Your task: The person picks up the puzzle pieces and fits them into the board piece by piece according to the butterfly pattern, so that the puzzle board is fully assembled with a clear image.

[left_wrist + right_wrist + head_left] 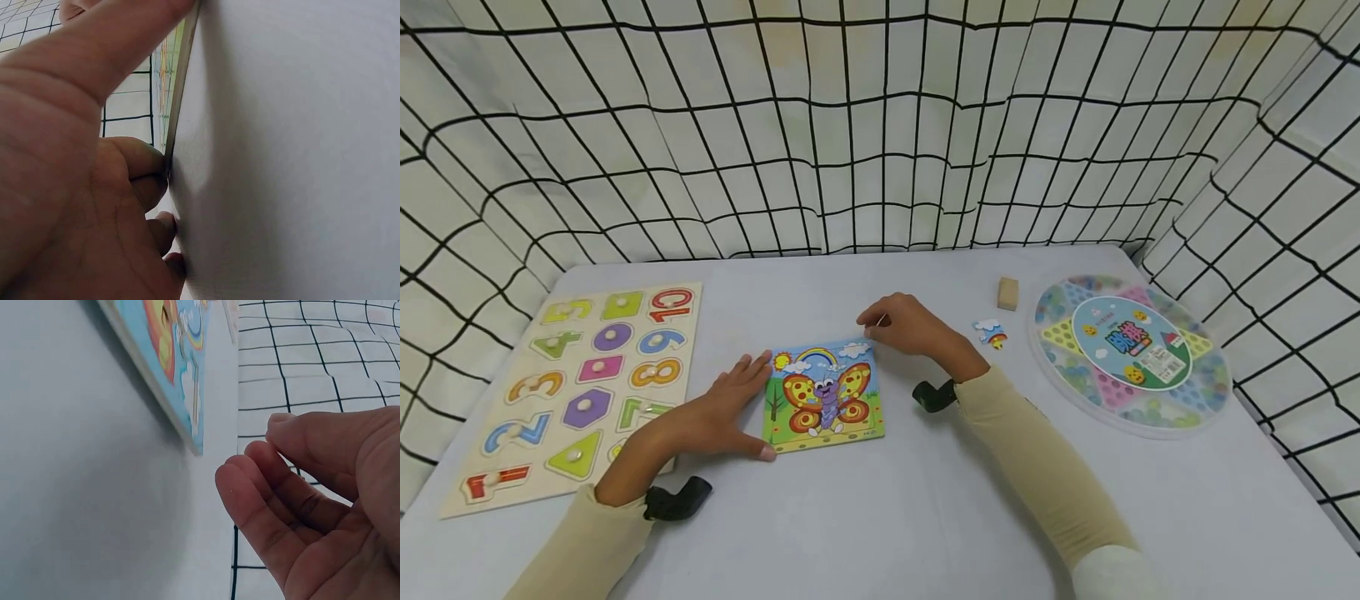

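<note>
A square butterfly jigsaw puzzle (826,392) lies flat on the white table. My left hand (718,417) is spread at its left side, thumb at the near left corner and fingers along the left edge. The left wrist view shows that hand (94,187) touching the board's thin edge. Just off the far right corner hovers my right hand (910,327); in the right wrist view its fingers (256,506) are loosely bent and hold nothing. A small loose puzzle piece (990,333) with a cloud and rainbow lies right of that hand.
Left of the puzzle lies a wooden number and shape board (567,367) with knobbed pieces. A small wooden block (1007,293) sits beyond the loose piece. At the right is a round clear case (1131,354) with a printed label. Black netting (880,125) surrounds the table.
</note>
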`<state>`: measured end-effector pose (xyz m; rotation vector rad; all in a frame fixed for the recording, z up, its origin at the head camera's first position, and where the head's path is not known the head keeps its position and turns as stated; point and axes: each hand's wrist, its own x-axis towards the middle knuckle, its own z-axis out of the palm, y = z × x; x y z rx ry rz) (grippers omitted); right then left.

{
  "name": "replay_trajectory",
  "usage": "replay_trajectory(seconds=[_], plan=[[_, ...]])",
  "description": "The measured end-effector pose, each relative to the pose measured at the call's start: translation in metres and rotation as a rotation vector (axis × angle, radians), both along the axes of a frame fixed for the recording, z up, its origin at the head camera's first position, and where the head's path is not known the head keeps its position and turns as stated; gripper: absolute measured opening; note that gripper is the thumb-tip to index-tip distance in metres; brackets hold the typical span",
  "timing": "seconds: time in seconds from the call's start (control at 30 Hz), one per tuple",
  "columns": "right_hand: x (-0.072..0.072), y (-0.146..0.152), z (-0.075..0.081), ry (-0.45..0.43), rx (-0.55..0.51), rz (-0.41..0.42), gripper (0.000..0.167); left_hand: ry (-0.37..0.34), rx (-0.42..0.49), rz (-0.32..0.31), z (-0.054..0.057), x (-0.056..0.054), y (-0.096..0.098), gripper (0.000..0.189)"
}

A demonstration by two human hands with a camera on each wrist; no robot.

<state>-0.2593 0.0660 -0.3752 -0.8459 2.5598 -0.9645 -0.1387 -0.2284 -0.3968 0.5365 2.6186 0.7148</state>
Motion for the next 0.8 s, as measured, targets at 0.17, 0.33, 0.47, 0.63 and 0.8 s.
replay_trajectory(seconds=[0.17, 0.33, 0.47, 0.63, 0.8], plan=[[-0.005, 0.018, 0.000, 0.017, -0.016, -0.005, 0.025, 0.001, 0.004, 0.001, 0.000, 0.000, 0.000, 0.122], [-0.007, 0.038, 0.000, 0.021, -0.012, -0.027, 0.025, 0.000, 0.002, 0.000, 0.000, 0.000, 0.000, 0.122], [-0.010, 0.055, 0.000, 0.033, -0.003, -0.040, 0.025, -0.003, -0.003, 0.001, 0.001, 0.001, -0.001, 0.122], [-0.016, 0.078, 0.003, 0.057, 0.017, -0.043, 0.027, 0.002, 0.005, 0.000, 0.004, 0.002, -0.002, 0.121], [-0.020, 0.102, 0.005, 0.039, 0.040, -0.061, 0.029, -0.002, 0.024, 0.001, 0.003, 0.004, 0.000, 0.120]])
